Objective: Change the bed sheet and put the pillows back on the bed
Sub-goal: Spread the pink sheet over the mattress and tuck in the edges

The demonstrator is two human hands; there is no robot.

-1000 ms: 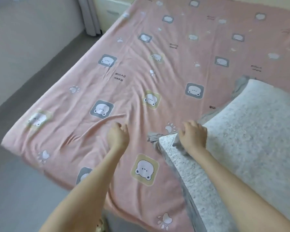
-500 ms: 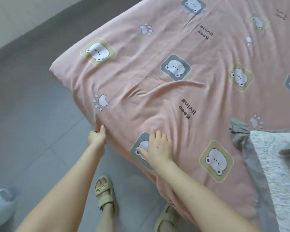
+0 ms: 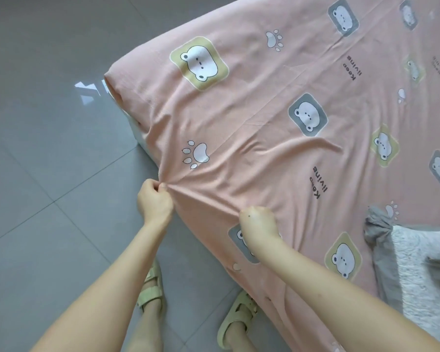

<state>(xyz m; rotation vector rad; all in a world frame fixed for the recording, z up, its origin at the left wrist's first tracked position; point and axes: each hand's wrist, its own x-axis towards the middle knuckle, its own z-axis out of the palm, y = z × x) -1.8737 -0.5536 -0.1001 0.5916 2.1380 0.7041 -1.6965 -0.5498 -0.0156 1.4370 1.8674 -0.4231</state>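
Sheet (image 3: 277,138), pink with a bear-and-paw print, is spread over the bed (image 3: 138,134) and hangs over the near side. Left hand (image 3: 155,199) pinches a bunch of the sheet's edge at the bed's side, and folds fan out from the pinch. Right hand (image 3: 258,224) is just beside it on the bed edge, fingers curled down into the cloth, gripping the sheet too. Bare white shows under the sheet at the far-left corner, so that corner looks untucked. Creases cross the middle. One grey-trimmed pillow (image 3: 417,262) lies on the bed at the right frame edge. Sandals (image 3: 151,288) stand on the tiled floor (image 3: 48,174). Judged: new sheet on, mostly done. Left: pull taut, tuck corner and side, place pillows.
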